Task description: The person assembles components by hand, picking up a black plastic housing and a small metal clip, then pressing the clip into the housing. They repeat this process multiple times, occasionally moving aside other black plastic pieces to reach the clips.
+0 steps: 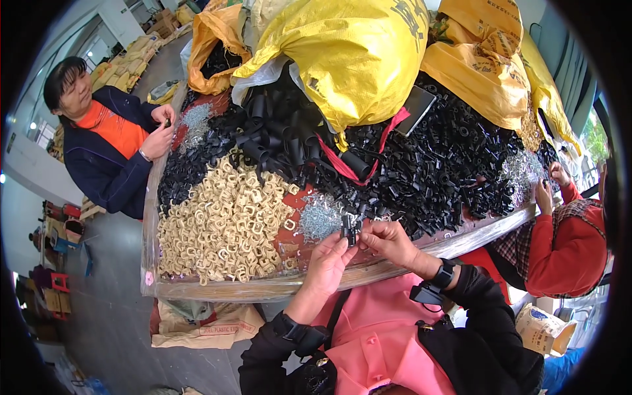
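Over the near edge of the table, my left hand (326, 263) is closed on a small black plastic part (349, 230), held upright between thumb and fingers. Just to its right, my right hand (395, 245) is pinched beside the part. Whatever its fingertips grip is too small to make out. Beyond my hands lies a pile of small silvery metal pieces (319, 217). Left of that is a large heap of beige squarish rings (220, 224). Black plastic parts (421, 191) cover much of the table farther back.
A big yellow sack (355, 62) and orange sacks (484, 72) stand at the back. A pink-red strap (349, 168) and a dark flat object (416, 110) lie among the black parts. Two co-workers handle pieces, one at the left (112, 138), another at the right (566, 243). The table's wooden rim (224, 290) borders the heaps.
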